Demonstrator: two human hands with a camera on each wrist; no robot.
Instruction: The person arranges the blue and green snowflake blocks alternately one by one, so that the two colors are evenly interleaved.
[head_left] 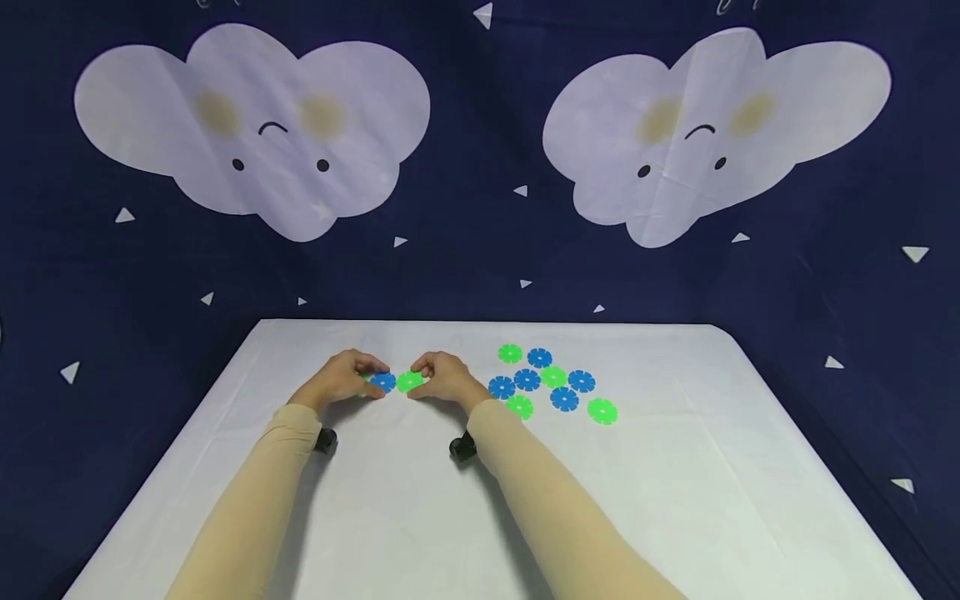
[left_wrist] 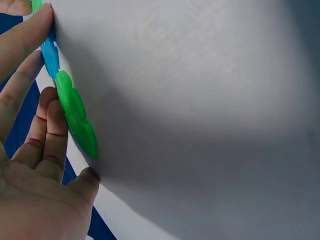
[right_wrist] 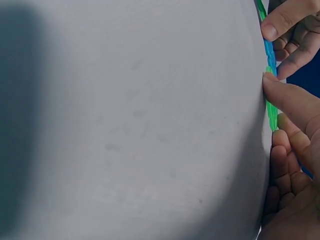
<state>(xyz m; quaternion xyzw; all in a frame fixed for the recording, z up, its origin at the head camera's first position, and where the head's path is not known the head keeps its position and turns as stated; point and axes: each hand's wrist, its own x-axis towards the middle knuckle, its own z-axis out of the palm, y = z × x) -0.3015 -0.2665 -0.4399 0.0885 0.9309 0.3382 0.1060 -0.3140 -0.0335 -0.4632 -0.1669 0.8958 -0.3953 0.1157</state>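
Note:
Snowflake-type notched plastic discs meet edge to edge between the hands. My left hand (head_left: 341,381) pinches a blue disc (head_left: 383,382) between thumb and fingers. My right hand (head_left: 447,380) has its thumb and fingertips on the edges of a green disc (head_left: 409,382) just right of the blue one. Another green disc (left_wrist: 77,117) lies by the left palm in the left wrist view, mostly covered in the head view. From the right wrist, the blue disc (right_wrist: 270,52) meets the right hand's green disc (right_wrist: 271,110); whether their notches interlock, I cannot tell.
Loose blue and green discs lie right of the hands, among them a blue disc (head_left: 581,381) and a green disc (head_left: 602,411). They rest on a white table (head_left: 675,500). A dark blue cloth (head_left: 480,250) with clouds hangs behind its far edge.

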